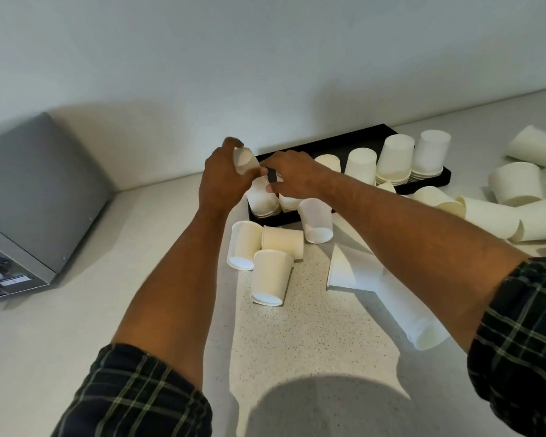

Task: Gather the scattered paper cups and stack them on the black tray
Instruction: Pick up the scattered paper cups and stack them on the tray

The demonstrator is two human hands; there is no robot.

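Note:
A long black tray (429, 182) lies against the wall with several upside-down stacks of white paper cups (394, 159) in it. My left hand (223, 178) holds one white paper cup (245, 160) above the tray's left end. My right hand (292, 178) reaches across beside it, fingers pinched at the top of a cup stack (262, 198) at that end; whether it grips that stack I cannot tell. Loose cups (270, 275) lie on their sides in front of the tray, and more (517, 182) are scattered to the right.
A grey machine (41, 197) with buttons stands at the left on the speckled counter (312, 335). A long lying stack of cups (404, 307) stretches under my right forearm. The white wall runs right behind the tray.

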